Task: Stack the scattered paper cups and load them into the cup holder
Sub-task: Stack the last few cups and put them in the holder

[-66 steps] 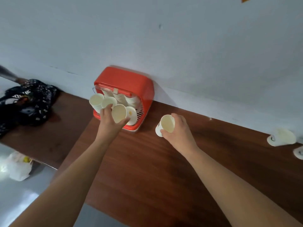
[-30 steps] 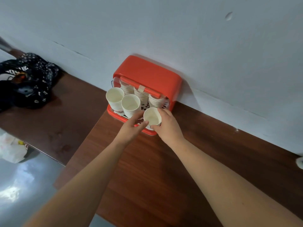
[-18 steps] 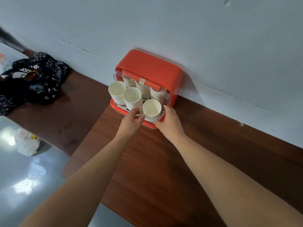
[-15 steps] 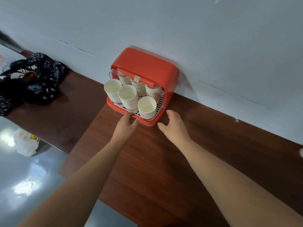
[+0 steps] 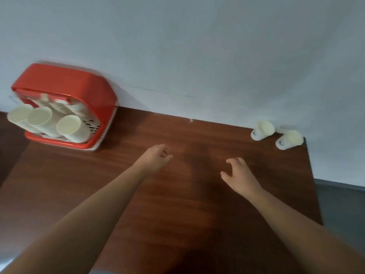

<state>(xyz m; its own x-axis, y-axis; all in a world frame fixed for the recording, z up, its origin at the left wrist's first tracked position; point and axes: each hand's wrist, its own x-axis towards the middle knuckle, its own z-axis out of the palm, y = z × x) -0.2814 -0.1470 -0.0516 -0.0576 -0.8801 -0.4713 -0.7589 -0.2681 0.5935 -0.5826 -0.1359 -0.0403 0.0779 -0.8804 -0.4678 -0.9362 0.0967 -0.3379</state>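
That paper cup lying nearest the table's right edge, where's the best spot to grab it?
Probably across its side wall, from above, with the right hand: the cup lies tipped over, its rounded wall facing up and clear.

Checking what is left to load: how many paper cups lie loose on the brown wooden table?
2, both on their sides at the far right corner of the table: the left white paper cup and the right white paper cup.

Brown wooden table point(image 5: 177, 204) bears red cup holder point(image 5: 65, 86), 2 tipped cups point(image 5: 262, 129).
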